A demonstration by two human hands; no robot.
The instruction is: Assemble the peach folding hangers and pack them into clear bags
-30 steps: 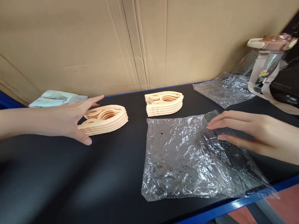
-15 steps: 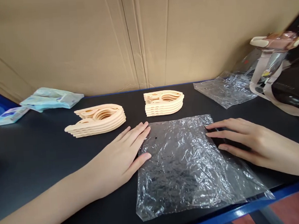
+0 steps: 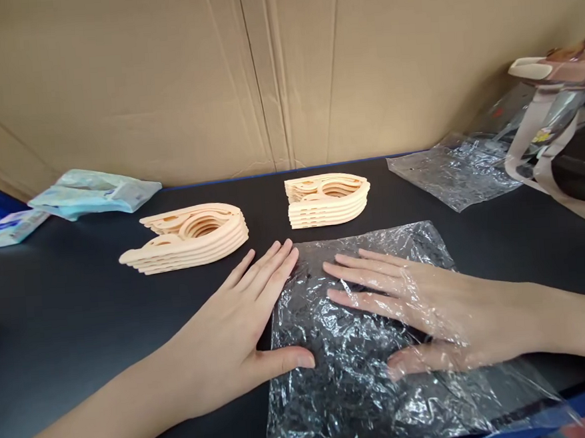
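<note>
A clear plastic bag (image 3: 330, 403) lies on the black table in front of me, its mouth toward the right. My right hand (image 3: 409, 304) is inside it, fingers spread under the film. Flat on the bag's left edge rests my left hand (image 3: 249, 322), fingers stretched out and thumb apart. Beyond the hands sit two stacks of cream folding hangers: the left stack (image 3: 198, 235) is just past my left fingertips, and the other stack (image 3: 329, 203) lies behind the bag's far edge.
Blue-white tissue packs (image 3: 95, 193) lie at the back left. At the back right are another clear bag (image 3: 457, 174) and a strapped drink bottle (image 3: 555, 70) beside a dark object. A cardboard wall (image 3: 163, 88) closes off the back of the black table (image 3: 39, 317).
My right hand has slid leftward from the bag's right edge into the bag, spreading its fingers. My left thumb has swung away from the fingers. The view has shifted slightly.
</note>
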